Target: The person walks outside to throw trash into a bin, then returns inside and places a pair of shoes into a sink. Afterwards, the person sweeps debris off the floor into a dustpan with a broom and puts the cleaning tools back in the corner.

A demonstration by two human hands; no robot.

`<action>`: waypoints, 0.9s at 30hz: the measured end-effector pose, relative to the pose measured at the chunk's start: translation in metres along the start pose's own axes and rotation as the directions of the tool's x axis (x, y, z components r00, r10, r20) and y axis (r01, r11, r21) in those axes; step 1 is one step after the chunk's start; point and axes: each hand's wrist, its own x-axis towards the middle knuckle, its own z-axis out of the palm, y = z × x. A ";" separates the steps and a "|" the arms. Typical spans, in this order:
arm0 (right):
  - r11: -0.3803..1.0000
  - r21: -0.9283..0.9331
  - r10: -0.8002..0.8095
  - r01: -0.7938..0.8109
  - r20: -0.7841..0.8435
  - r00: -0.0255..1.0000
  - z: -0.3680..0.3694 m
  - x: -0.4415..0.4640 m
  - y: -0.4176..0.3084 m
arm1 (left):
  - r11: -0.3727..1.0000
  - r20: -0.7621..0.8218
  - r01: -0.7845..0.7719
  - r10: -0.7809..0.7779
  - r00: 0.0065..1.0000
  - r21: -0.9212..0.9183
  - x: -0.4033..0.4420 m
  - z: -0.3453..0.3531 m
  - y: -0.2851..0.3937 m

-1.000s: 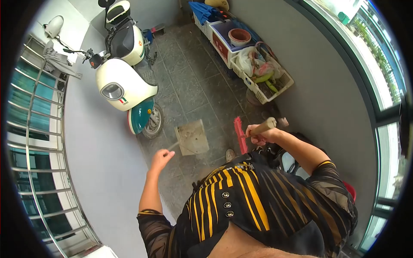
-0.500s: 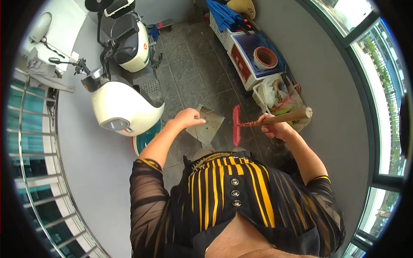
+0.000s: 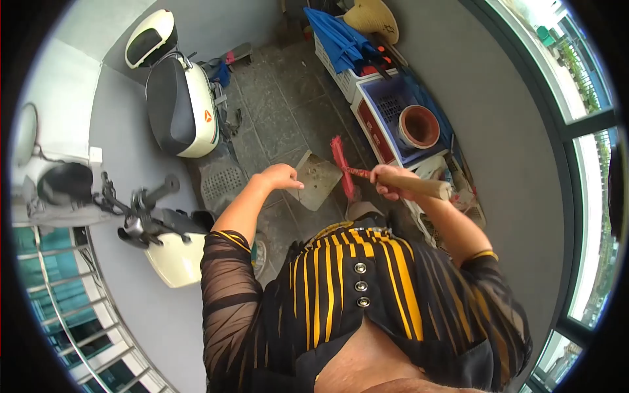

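Observation:
My right hand [image 3: 393, 183] is closed around the thick wooden handle of a broom [image 3: 419, 185]. The broom's narrow red head [image 3: 341, 168] is low over the floor, beside the right edge of a dustpan [image 3: 318, 180]. The dustpan is a grey, squarish sheet with dark bits of debris on it. My left hand [image 3: 280, 177] is closed at the dustpan's left side, its thumb pointing down. The dustpan's handle is mostly hidden by that hand. Part of a shoe [image 3: 364, 209] shows below the broom head.
A cream scooter [image 3: 196, 108] stands along the left wall, its handlebar [image 3: 141, 213] near my left arm. On the right are a crate [image 3: 377, 134] with a brown pot [image 3: 419, 126], a folded blue umbrella [image 3: 341, 39], a straw hat [image 3: 373, 21] and plastic bags. Dark tiles [image 3: 288, 85] cover the floor.
My view has moved forward past the scooter. The broom head has swung left, close to the dustpan, and tilted. My right hand has come slightly left with the handle.

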 end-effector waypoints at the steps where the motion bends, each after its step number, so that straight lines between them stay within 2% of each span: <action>1: 0.995 0.091 0.022 -0.029 0.076 0.997 -0.015 0.019 -0.014 | 1.000 -0.003 -0.001 0.001 1.000 -0.024 0.004 -0.011 -0.014; 2: 0.996 0.089 0.022 -0.029 0.074 0.997 -0.024 0.034 -0.036 | 0.999 -0.020 -0.007 0.006 1.000 -0.051 0.012 -0.025 -0.028; 4: 1.000 0.017 0.007 -0.010 0.167 0.986 -0.026 0.062 -0.073 | 0.998 -0.065 0.000 -0.004 0.998 -0.063 0.022 -0.047 -0.046; 5: 0.995 -0.046 0.093 -0.091 0.054 0.994 -0.023 0.074 -0.099 | 0.998 -0.119 0.014 -0.022 0.993 -0.067 0.030 -0.060 -0.052; 6: 0.994 -0.065 0.095 -0.091 0.052 0.994 -0.022 0.087 -0.121 | 0.996 -0.125 0.020 -0.030 0.992 -0.083 0.039 -0.072 -0.059; 8: 0.988 -0.146 0.052 -0.039 0.087 0.995 -0.033 0.123 -0.152 | 0.997 -0.265 -0.018 -0.001 0.964 -0.069 0.055 -0.097 -0.076; 9: 0.987 -0.153 0.066 -0.051 0.092 0.994 -0.039 0.141 -0.165 | 0.997 -0.268 0.003 -0.022 0.963 -0.073 0.064 -0.112 -0.086; 11: 0.988 -0.153 0.000 0.024 0.154 0.988 -0.052 0.179 -0.193 | 0.998 -0.277 -0.004 -0.014 0.961 -0.064 0.088 -0.144 -0.112; 12: 0.948 -0.315 -0.021 0.049 0.091 0.996 -0.051 0.197 -0.209 | 0.999 -0.279 -0.013 0.001 0.960 -0.043 0.099 -0.158 -0.127; 13: 0.950 -0.310 -0.016 0.044 0.092 0.996 -0.052 0.214 -0.217 | 0.999 -0.279 -0.022 0.013 0.960 -0.029 0.113 -0.171 -0.144; 15: 0.977 -0.207 0.046 -0.055 -0.047 0.998 -0.061 0.248 -0.246 | 1.000 -0.265 -0.015 0.014 0.964 0.000 0.138 -0.211 -0.171; 18: 0.972 -0.201 0.095 -0.121 -0.134 0.986 -0.064 0.292 -0.282 | 0.999 -0.209 -0.037 0.041 0.977 0.023 0.171 -0.246 -0.222; 19: 0.995 -0.069 0.072 -0.075 -0.045 0.996 -0.066 0.303 -0.295 | 0.997 -0.198 -0.068 0.073 0.977 0.034 0.187 -0.262 -0.239; 21: 0.998 -0.042 0.053 -0.056 -0.054 0.997 -0.060 0.323 -0.322 | 0.996 -0.161 -0.073 0.079 0.984 0.040 0.201 -0.296 -0.256; 23: 0.997 -0.071 -0.043 0.039 -0.051 0.998 -0.056 0.344 -0.350 | 0.995 -0.132 -0.080 0.087 0.987 0.062 0.213 -0.334 -0.271; 27: 0.999 -0.037 0.017 -0.019 -0.056 0.998 -0.084 0.399 -0.404 | 0.990 -0.090 -0.085 0.096 0.991 0.116 0.258 -0.398 -0.317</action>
